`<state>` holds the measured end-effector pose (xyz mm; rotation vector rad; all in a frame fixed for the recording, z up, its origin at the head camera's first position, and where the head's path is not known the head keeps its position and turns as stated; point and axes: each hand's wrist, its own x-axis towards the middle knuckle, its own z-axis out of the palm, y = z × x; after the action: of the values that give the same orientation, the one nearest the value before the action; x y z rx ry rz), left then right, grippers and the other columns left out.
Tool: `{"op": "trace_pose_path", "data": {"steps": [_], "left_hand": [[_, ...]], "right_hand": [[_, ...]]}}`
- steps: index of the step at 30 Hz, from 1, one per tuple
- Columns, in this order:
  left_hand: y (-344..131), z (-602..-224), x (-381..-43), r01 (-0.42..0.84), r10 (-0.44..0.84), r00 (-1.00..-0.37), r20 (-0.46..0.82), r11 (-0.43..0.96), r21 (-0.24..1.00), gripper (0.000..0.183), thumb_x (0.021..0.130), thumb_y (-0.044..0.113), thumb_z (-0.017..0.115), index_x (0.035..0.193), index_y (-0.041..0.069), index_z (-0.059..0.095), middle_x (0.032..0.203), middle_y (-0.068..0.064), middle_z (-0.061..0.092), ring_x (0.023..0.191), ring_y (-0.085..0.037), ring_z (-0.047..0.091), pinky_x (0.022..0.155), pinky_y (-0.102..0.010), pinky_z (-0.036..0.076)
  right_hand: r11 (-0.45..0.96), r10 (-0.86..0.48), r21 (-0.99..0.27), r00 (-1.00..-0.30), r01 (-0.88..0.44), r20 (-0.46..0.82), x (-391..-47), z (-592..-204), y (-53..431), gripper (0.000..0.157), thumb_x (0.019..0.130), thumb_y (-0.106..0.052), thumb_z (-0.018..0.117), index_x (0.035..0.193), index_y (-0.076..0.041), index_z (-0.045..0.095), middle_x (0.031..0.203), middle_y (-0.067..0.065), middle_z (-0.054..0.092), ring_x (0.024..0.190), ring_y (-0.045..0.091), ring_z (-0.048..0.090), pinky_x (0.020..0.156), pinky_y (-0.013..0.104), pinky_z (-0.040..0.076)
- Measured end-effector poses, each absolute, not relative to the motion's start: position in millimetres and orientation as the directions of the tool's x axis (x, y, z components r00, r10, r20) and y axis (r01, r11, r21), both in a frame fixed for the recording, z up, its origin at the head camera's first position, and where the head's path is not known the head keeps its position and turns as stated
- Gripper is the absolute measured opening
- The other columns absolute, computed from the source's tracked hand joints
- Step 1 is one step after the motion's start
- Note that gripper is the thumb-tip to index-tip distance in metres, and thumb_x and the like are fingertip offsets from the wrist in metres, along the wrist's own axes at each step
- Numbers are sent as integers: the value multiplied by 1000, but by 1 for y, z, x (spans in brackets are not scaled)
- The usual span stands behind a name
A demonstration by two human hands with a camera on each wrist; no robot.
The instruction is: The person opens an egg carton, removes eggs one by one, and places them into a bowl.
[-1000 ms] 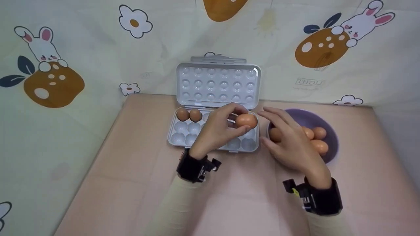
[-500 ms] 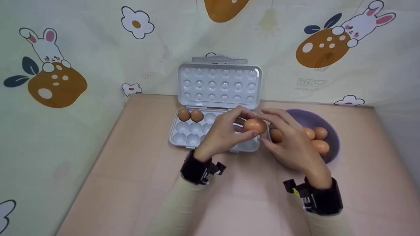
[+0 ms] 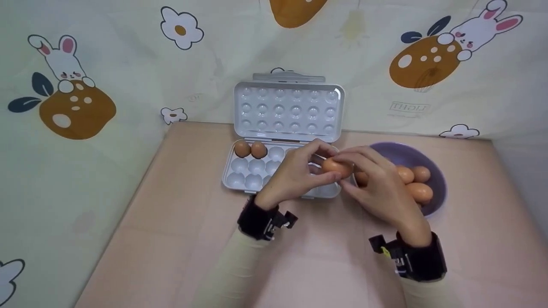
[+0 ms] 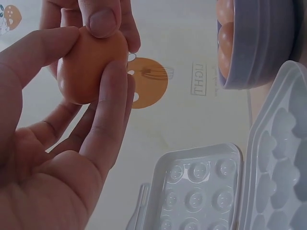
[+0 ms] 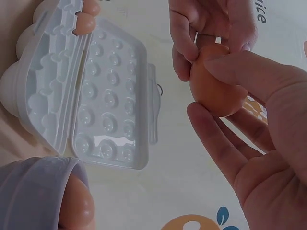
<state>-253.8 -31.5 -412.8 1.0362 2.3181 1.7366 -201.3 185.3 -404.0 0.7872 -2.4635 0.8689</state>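
A brown egg is held up between both hands, over the right edge of the egg carton. My left hand pinches its left end between thumb and fingers. On the other end, the fingers and thumb of my right hand also grip it, as the right wrist view shows of the egg. The open plastic egg carton has two brown eggs in its back left cups; my left hand hides part of its cups. Beneath my right hand stands a purple bowl with several brown eggs.
The carton's raised lid stands at the back, near the patterned cloth backdrop. A pink cloth covers the table. Each wrist wears a black strap with a small camera.
My left hand has carried the egg rightward and slightly down to my right hand. My right fingers, apart from the egg before, have closed onto it.
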Motion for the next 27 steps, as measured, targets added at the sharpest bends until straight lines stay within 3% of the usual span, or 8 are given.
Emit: {"op": "trace_pose_path", "data": {"steps": [7,10,18,22,24,27], "left_hand": [[-38,-411,-255,454,578,-751,321,98,885,44,93,15,84,129,3,64,125,-8,70,107,-14,73,91,-28,61],[-42,-409,-257,462,587,-741,327,92,882,44,94,18,84,130,2,64,125,-8,70,108,-13,72,92,-28,61],[-49,-405,-260,484,527,-775,349,140,864,32,99,25,77,125,9,68,122,-4,71,104,-11,72,94,-28,59],[-50,-406,-262,516,490,-781,387,157,842,32,99,26,76,124,8,68,121,-4,71,106,-17,73,95,-29,59],[-51,-407,-262,529,472,-784,402,171,831,32,99,26,77,124,8,68,121,-4,71,107,-19,72,95,-29,59],[-54,-409,-263,543,449,-791,415,203,815,33,98,27,77,124,8,69,122,-3,71,108,-17,71,95,-30,59]], "right_hand": [[615,-386,-442,-738,-653,553,-201,-402,185,49,84,-3,87,130,-15,74,129,2,69,116,19,64,97,16,48],[638,-377,-432,-748,-637,545,-199,-399,187,48,84,-4,87,129,-15,73,128,0,69,117,15,63,99,14,48],[705,-267,-428,-771,-565,578,-194,-389,214,50,79,3,88,125,-12,74,122,1,71,102,13,65,91,9,46],[739,-270,-405,-788,-538,553,-198,-383,234,50,77,5,88,123,-11,74,119,2,71,104,16,66,91,8,44],[761,-302,-368,-794,-534,528,-203,-380,243,49,77,5,89,122,-11,75,118,3,71,102,18,66,88,9,46],[800,-357,-301,-814,-520,458,-215,-377,256,46,78,1,91,120,-10,75,115,6,71,96,20,67,83,22,55]]}}
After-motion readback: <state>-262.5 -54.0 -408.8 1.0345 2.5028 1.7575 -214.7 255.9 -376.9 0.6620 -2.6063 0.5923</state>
